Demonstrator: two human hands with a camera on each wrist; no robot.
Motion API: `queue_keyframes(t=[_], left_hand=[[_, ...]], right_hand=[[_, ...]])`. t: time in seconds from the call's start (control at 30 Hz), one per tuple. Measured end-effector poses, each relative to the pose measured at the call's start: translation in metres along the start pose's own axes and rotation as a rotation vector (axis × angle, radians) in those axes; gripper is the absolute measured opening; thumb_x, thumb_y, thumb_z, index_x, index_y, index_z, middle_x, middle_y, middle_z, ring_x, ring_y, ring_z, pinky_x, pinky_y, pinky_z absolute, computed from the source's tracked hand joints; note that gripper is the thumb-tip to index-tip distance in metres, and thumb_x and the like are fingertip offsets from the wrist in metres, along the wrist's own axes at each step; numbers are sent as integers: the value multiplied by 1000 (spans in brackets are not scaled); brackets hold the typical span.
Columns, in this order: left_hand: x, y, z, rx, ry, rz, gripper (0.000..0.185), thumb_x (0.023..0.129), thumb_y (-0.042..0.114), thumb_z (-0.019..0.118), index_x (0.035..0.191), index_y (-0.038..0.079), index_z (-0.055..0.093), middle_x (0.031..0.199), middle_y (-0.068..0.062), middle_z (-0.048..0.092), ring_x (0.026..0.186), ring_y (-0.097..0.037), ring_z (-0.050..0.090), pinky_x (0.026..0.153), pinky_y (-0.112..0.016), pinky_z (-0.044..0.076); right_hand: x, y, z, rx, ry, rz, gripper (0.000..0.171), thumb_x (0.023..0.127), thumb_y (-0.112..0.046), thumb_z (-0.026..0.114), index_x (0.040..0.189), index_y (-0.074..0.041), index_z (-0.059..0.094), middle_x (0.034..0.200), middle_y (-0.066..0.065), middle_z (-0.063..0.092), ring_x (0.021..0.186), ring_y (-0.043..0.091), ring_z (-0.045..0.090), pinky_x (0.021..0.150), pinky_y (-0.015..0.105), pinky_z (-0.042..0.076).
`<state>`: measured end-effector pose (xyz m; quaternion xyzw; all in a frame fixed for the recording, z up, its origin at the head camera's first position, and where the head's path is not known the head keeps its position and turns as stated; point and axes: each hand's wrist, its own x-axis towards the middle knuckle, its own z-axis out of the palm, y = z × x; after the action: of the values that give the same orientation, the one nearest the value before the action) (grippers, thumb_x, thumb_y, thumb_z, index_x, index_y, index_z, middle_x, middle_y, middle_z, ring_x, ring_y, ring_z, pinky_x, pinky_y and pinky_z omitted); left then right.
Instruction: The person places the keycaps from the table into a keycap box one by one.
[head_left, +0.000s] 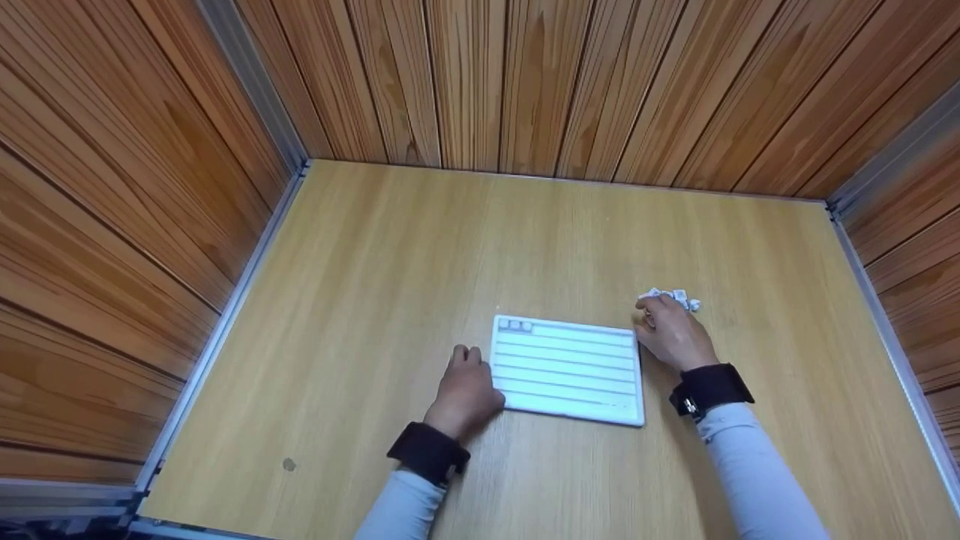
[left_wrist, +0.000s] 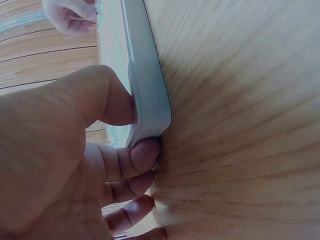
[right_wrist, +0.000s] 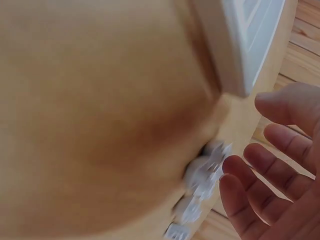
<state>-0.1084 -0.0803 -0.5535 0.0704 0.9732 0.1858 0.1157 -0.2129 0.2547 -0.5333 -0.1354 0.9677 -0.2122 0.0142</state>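
Note:
A white tray [head_left: 568,379] with raised parallel rows lies on the wooden table. Three small square pieces [head_left: 516,325] sit side by side in its top row, at the far left corner. My left hand [head_left: 465,394] holds the tray's near left corner; in the left wrist view the thumb lies along one side and the index finger against the adjoining one. Beyond the tray's far right corner, my right hand [head_left: 675,336] hovers by a heap of small white keycap-like pieces [right_wrist: 200,172]. Its fingers are loosely bent, with nothing between them in the right wrist view.
Wood-plank walls [head_left: 469,82] enclose the table at the back and both sides, with metal rails [head_left: 217,330] along the edges. A dark round spot [head_left: 289,464] marks the table at the near left. Dark bands [head_left: 712,390] circle both wrists.

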Motion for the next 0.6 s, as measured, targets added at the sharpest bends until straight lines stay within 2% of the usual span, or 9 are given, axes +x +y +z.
queue_keyframes(t=[0.17,0.4,0.6], left_hand=[[0,0,-1,4,2,1,26,76,19,63,88,-4,67,104,-13,52,113,-32,39,94,-36,40],[0,0,-2,24,-14,-7,26,77,21,65,88,-3,67,104,-13,51,115,-33,38,97,-37,38],[0,2,-1,39,-27,-11,31,78,22,65,94,-5,68,105,-13,52,115,-33,39,97,-37,38]], right_hand=[[-8,14,-5,-23,-1,35,38,89,-11,69,122,4,62,120,28,60,111,46,58,92,60,46],[-14,24,-8,-59,7,61,33,87,-9,69,116,5,65,109,24,61,101,42,59,84,57,47],[-16,29,-8,-71,-20,87,28,88,-9,68,112,4,65,102,21,59,92,36,56,78,52,46]])
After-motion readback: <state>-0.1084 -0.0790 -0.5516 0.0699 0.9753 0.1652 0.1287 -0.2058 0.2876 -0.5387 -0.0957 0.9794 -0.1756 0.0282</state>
